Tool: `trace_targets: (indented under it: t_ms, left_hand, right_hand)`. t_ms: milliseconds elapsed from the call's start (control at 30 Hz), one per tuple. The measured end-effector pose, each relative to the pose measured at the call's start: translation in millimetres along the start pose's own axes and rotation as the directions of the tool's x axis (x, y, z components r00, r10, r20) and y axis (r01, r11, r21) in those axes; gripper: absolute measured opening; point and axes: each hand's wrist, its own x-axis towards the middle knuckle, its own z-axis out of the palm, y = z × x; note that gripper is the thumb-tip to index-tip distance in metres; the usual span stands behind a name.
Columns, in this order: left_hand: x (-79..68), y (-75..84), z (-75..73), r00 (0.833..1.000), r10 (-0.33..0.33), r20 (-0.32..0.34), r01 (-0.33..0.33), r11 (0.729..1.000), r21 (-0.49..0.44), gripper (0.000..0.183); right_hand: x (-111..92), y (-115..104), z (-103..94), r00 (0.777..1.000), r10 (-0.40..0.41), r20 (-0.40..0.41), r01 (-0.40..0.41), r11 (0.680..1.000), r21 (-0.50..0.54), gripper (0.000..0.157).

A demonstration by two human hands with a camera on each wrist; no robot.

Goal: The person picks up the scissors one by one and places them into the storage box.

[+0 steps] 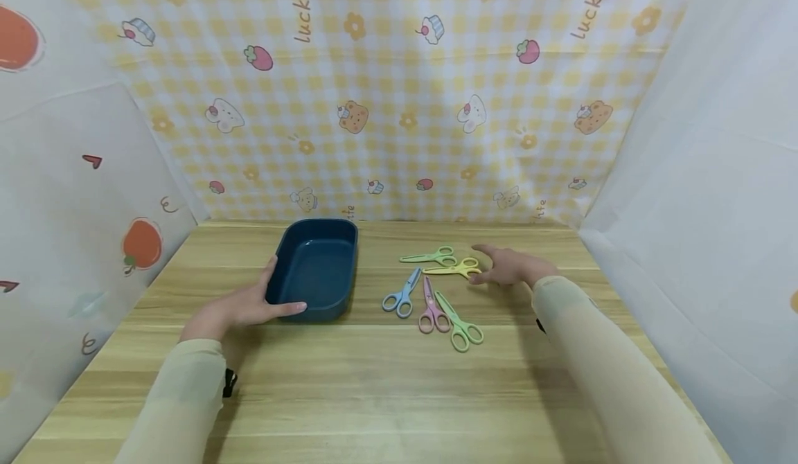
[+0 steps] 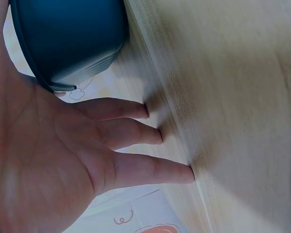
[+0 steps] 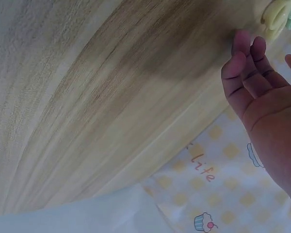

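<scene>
In the head view my left hand [image 1: 240, 307] rests against the near left corner of a dark blue rectangular bin [image 1: 327, 313]. Its thumb lies along the front side, and a finger reaches up the left side. The left wrist view shows three straight fingers [image 2: 153, 170] with their tips on the tabletop. My right hand [image 1: 514, 266] is just right of the handles of yellow scissors [image 1: 450, 270], thumb and fingers apart and holding nothing. Left of it lie green scissors [image 1: 422, 257], blue scissors [image 1: 411, 282], pink scissors [image 1: 429, 293] and nearer green scissors [image 1: 447, 308].
The wood-grain table [image 1: 374, 395] runs back to a yellow checked cloth [image 1: 399, 69]. White cloth walls [image 1: 717, 173] stand at both sides. The scissors lie close together to the right of the bin.
</scene>
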Motion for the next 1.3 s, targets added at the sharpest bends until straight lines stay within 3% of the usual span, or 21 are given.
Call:
trace_targets:
  t_ms: [200, 600, 1300]
  left_hand:
    - [1.1, -1.4, 1.0, 1.0, 0.003, -0.005, -0.003, 1.0, -0.017, 0.136]
    - [-0.7, -0.1, -0.9, 1.0, -0.008, 0.002, 0.008, 1.0, 0.007, 0.137]
    - [1.5, -2.4, 0.5, 1.0, 0.014, -0.015, -0.014, 1.0, -0.001, 0.136]
  right_hand:
    - [7.0, 3.1, 5.7, 0.999, 0.019, 0.032, -0.018, 1.0, -0.023, 0.097]
    - [9.0, 0.0, 13.5, 0.998, 0.064, 0.014, -0.063, 0.997, -0.047, 0.087]
    - [7.8, 11.3, 23.1, 0.998, -0.027, -0.051, 0.028, 1.0, 0.006, 0.081]
